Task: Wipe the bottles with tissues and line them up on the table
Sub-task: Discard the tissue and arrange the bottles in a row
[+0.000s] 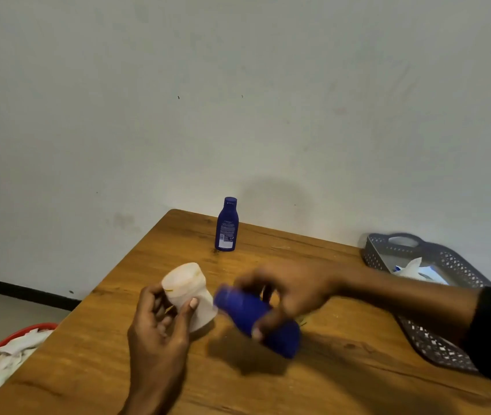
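Blue bottle (256, 319) tilted, gripped in right hand (295, 292) above surface (343, 369). Left hand (160, 319) pinches white jar (189, 295) just left. Second blue bottle (227, 224) upright beyond hands. Step: pickup before wiping, judged. Next: fetch tissue (412, 268) from basket (460, 271), right of right hand.

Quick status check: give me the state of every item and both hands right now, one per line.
Standing blue bottle: upright, capped, at the table's far edge.
Held blue bottle: tilted, blurred, in the right hand.
White tissue: bunched, gripped by the left hand.
Grey basket: on the table's right side, holding white packets.
Red bin: on the floor, full of used tissues.
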